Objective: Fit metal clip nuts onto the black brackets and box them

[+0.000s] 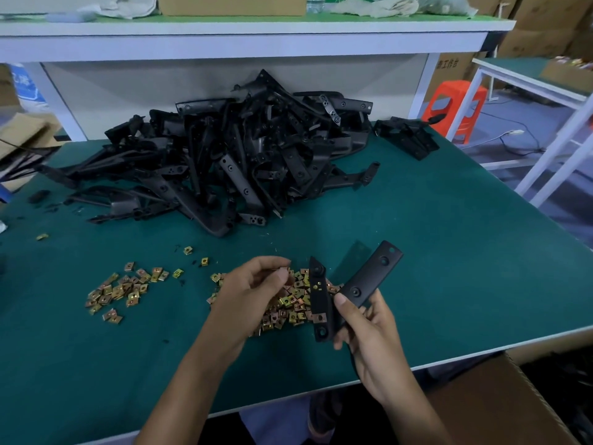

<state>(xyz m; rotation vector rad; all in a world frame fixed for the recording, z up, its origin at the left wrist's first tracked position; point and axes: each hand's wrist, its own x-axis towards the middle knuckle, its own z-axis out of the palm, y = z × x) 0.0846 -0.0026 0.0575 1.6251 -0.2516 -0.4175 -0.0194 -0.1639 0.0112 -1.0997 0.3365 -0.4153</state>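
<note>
My right hand (369, 332) grips a black V-shaped bracket (369, 277) above the table's near edge, thumb pressed on its long arm. One clip nut (320, 317) is fitted on the bracket's shorter arm. My left hand (253, 290) hovers over the heap of brass-coloured clip nuts (292, 303) with fingers curled, pinching a nut between thumb and fingertips; the nut is mostly hidden. A second scatter of clip nuts (122, 290) lies to the left. A big pile of black brackets (231, 155) fills the back of the green table (449, 252).
An open cardboard box (500, 403) stands below the table's front right corner. More black parts (407, 136) lie at the back right. A white shelf (244, 36) spans above the table. An orange stool (455, 104) and another bench stand to the right.
</note>
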